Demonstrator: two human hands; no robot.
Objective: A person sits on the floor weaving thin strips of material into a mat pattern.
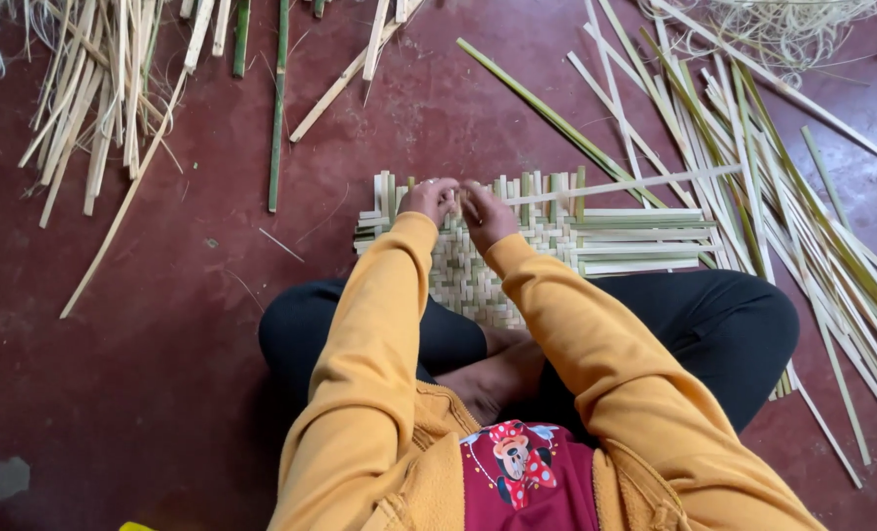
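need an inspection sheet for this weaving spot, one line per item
surface: dark red floor, scuffed and dusty
job's things: pale woven bamboo-strip mat lying in front of crossed legs; long loose strip runs right from the hands
clutter: pile of pale split strips upper left; green and pale strips fanned at right; fine shavings top right
hands: left hand and right hand pinch strips at mat's far edge
cables: nothing seen
surroundings: nothing seen beyond floor

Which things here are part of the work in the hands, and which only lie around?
In use:
- left hand
- right hand
- woven mat
- long pale strip at the mat's far edge

Lying about:
- loose strips at right
- strip pile at upper left
- green stick
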